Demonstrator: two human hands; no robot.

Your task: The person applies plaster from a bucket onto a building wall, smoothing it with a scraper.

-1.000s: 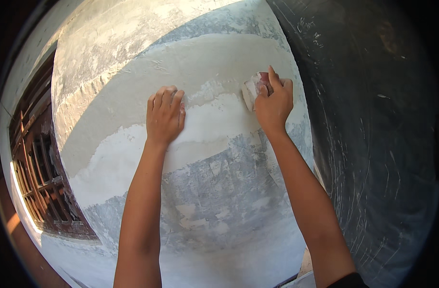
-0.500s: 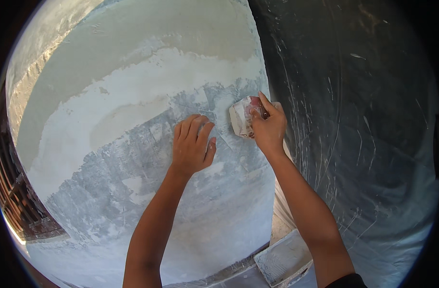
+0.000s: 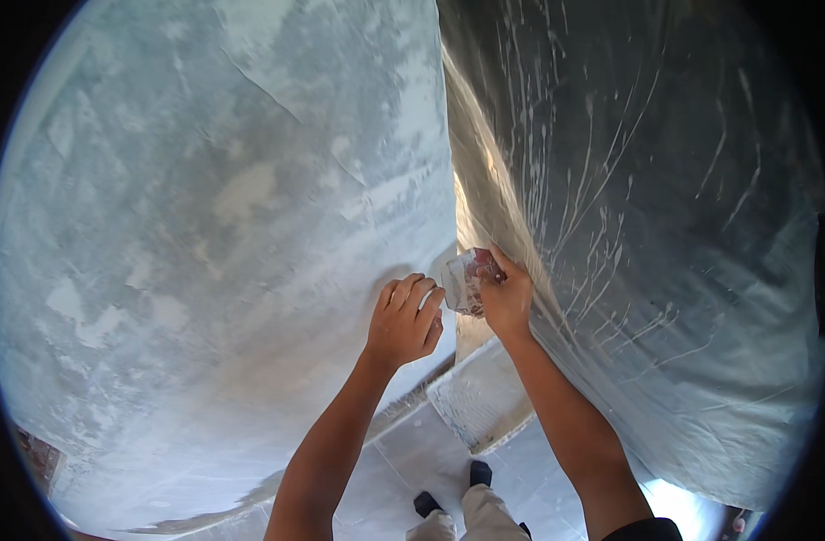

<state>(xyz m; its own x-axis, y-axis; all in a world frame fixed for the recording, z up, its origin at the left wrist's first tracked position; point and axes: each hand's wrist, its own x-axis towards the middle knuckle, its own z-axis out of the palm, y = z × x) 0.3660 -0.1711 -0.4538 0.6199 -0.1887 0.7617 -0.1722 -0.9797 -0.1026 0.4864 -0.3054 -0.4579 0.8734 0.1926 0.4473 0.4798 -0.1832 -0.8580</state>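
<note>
My right hand [image 3: 508, 300] grips a putty knife [image 3: 464, 284] by its dark reddish handle. The broad blade is smeared with whitish filler and points left, by the wall's right-hand edge. Beside it, a little lower and to the left, is my left hand [image 3: 405, 323], holding nothing that I can see. Its fingers are loosely bent and apart, close to the blade; whether they touch it I cannot tell. The wall [image 3: 250, 225] on the left carries patchy grey and white filler.
A shallow rectangular tray [image 3: 481, 397] coated in white residue is on the grey tiled floor [image 3: 428, 451], below my hands. A dark plastic sheet [image 3: 665, 180] with white splatters hangs along the right. My feet in dark socks [image 3: 480, 472] stand beyond the tray's near edge.
The view has tipped down, bringing the floor and my feet into sight. Both hands have moved lower along the wall, and the putty knife has come off the wall's face to its right edge.
</note>
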